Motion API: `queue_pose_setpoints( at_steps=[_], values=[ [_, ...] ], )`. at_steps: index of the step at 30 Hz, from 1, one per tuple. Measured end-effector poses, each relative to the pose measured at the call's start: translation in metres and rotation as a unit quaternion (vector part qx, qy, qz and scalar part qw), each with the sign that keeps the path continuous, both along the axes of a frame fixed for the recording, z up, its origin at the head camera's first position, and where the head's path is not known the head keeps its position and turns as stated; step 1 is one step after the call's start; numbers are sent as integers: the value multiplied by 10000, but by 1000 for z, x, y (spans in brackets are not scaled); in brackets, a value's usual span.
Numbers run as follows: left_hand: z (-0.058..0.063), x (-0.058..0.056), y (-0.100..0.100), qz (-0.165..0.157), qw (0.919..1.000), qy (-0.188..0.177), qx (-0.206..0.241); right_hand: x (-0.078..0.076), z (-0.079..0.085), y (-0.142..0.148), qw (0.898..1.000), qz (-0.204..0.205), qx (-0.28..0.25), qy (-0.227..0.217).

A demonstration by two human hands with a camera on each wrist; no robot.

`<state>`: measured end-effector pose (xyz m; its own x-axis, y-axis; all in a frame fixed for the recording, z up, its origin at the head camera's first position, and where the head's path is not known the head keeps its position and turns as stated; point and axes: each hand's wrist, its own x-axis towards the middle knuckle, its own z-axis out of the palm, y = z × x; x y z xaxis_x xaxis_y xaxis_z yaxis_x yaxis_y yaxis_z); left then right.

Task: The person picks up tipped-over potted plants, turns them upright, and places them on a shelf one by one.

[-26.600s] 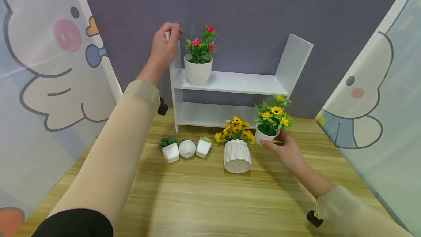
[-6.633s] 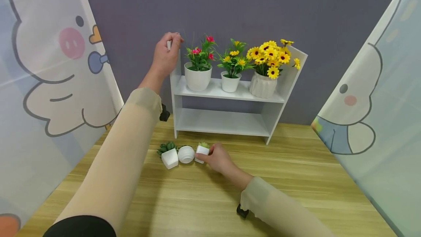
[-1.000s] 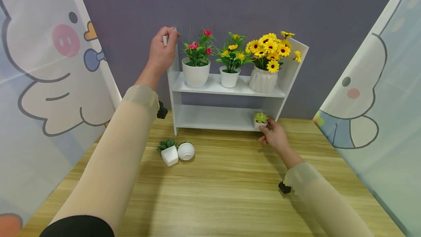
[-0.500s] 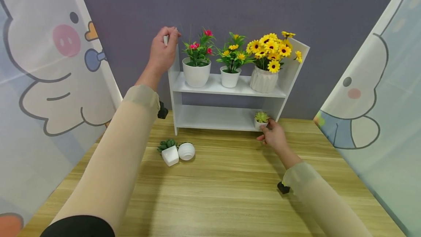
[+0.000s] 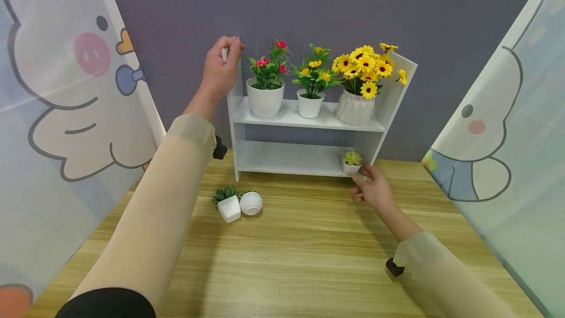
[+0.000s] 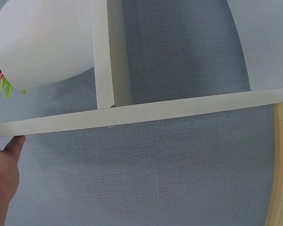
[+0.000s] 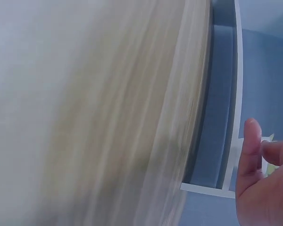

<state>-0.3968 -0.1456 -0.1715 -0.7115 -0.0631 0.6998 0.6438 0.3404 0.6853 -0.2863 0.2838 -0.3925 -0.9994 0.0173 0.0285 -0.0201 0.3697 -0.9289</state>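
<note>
My left hand (image 5: 220,67) grips the top of the left side panel of a white two-tier shelf (image 5: 304,158); in the left wrist view its fingertips (image 6: 16,143) lie against the panel's edge. At the lower tier's right end stands a small light-green succulent (image 5: 351,161) in a white pot, upright. My right hand (image 5: 372,190) is just right of and below that pot, thumb and fingers spread apart. In the right wrist view the right hand (image 7: 269,188) partly hides the succulent. Two more small potted succulents lie tipped over on the table: a dark-green one (image 5: 229,207) and a round-potted one (image 5: 251,203).
On the upper tier stand a red-flowered plant (image 5: 266,99), a smaller yellow-flowered plant (image 5: 310,106) and yellow daisies in a ribbed white pot (image 5: 355,108). A grey wall (image 5: 309,4) rises behind. Cartoon-printed sheets flank the wooden table (image 5: 287,259).
The light-green succulent went from the table to the lower tier. In the last half second my right hand has let go of its pot and drawn slightly right and down. My left hand keeps its grip.
</note>
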Motion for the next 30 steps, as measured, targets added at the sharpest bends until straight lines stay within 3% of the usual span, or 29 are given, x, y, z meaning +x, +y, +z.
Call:
queue_pose_setpoints(
  at_steps=[7,14,23,30],
  values=[
    [-1,0,2,-3,10000,-54,4,23,-1,1,9994,93,301,-169],
    [-1,-3,0,-16,10000,-67,9,39,-9,-11,9945,670,771,-216],
    [0,-2,-1,46,9999,-73,-61,46,-13,-58,9812,1697,790,-468],
    [0,-1,0,19,10000,-25,-15,45,-17,-98,9743,2094,498,-668]
  ],
)
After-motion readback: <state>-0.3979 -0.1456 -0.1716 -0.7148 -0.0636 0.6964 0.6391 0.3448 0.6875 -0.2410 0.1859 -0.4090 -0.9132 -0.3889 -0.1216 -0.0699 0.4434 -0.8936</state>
